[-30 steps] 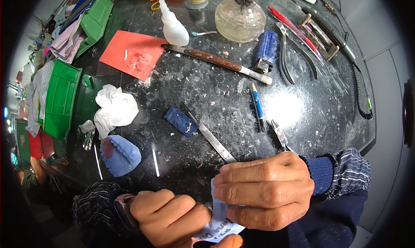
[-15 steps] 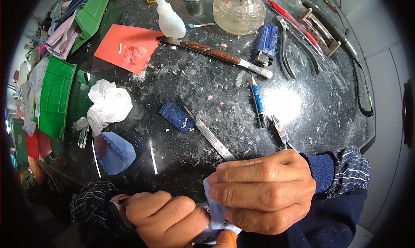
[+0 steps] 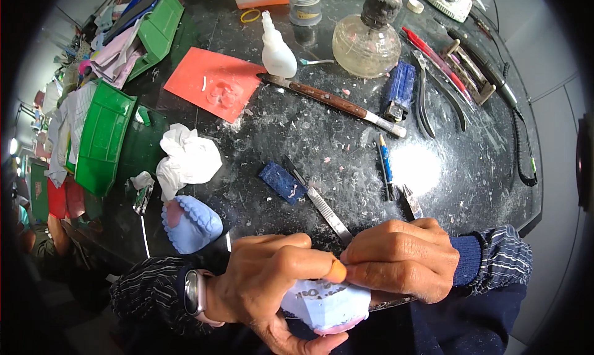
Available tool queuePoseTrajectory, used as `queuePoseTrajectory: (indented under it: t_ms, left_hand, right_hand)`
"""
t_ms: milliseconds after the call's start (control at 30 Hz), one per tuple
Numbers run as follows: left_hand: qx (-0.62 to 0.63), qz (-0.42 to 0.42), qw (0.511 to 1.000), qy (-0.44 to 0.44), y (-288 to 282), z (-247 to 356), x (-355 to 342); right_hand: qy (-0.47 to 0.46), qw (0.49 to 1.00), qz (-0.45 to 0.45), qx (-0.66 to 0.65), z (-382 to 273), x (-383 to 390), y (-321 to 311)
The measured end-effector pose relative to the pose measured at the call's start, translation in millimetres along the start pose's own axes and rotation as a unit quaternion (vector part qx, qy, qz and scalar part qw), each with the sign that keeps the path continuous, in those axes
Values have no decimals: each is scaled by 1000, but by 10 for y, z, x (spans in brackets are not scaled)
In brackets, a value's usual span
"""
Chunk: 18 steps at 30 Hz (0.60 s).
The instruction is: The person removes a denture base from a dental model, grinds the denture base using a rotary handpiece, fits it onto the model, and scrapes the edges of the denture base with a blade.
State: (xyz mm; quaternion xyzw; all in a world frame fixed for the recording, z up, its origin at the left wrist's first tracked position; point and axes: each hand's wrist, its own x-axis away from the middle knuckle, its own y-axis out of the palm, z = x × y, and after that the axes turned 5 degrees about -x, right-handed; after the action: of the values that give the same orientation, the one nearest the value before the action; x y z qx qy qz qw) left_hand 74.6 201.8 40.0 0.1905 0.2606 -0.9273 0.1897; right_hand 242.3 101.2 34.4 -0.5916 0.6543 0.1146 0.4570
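Observation:
Low in front of me, a pale blue plaster dental model (image 3: 328,302) with handwriting on its base and a pink rim is tilted, teeth side down. My left hand (image 3: 266,287) is closed round it, thumb beneath and an orange-covered fingertip on top. Curled fingers of my right hand (image 3: 402,262) press at the model's upper right edge; their tips are partly hidden. A second blue dental model (image 3: 192,224) rests beyond my left wrist. Just past my hands lie a metal scalpel handle (image 3: 328,216) and a dark blue abrasive pad (image 3: 283,183).
Crumpled white tissue (image 3: 187,160) and green bins (image 3: 105,138) stand left. Farther back are a red wax sheet (image 3: 210,82), a white dropper bottle (image 3: 278,55), a wooden-handled knife (image 3: 322,96) and a glass burner (image 3: 368,45). Pliers (image 3: 424,95) and a blue pencil (image 3: 387,166) lie right.
The model has been turned and shows more of its base and pink rim. My left hand has rotated and risen, opening out round it. The whole view has shifted, so the table appears lower and farther right.

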Motion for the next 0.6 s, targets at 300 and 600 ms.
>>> queuePoseTrajectory:
  t_ms: [300, 600]
  left_hand:
    - [34, -12, 999, -28, 4, 30, -9]
    - [89, -47, 993, -61, -11, 0, 8]
  right_hand:
    - [4, 1000, -9, 20, -14, 0, -19]
    - [68, 996, -54, 11, -46, -50, -108]
